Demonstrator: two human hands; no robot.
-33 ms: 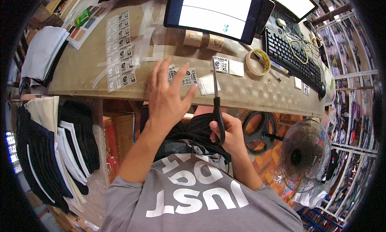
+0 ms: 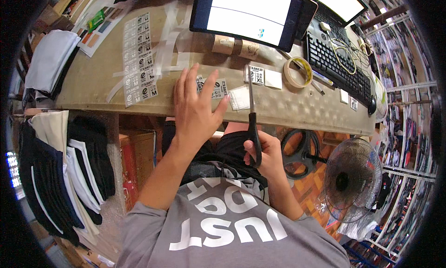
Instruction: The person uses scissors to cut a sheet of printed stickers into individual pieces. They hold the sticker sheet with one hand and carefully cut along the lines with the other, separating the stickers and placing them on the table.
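My right hand (image 2: 266,153) grips black-handled scissors (image 2: 252,103) by the handles, with the blades pointing up over the table's near edge. My left hand (image 2: 194,107) is open, fingers spread, over some printed labels (image 2: 214,89) that it partly covers. Beside it, a white paper piece (image 2: 239,98) lies left of the scissor blades. Behind the blade tips sits another printed label (image 2: 256,76), with a white square (image 2: 273,79) to its right. A long sheet of printed labels (image 2: 139,59) lies to the left, next to clear strips.
A tape roll (image 2: 297,72), a pen, a keyboard (image 2: 337,59) and a mouse lie to the right. A tablet (image 2: 246,15) stands at the back on cardboard rolls. Folded garments (image 2: 65,166) hang below left; a fan (image 2: 350,179) stands below right.
The scissors have shifted very slightly to the right. Otherwise the hands and the things on the table look almost the same.
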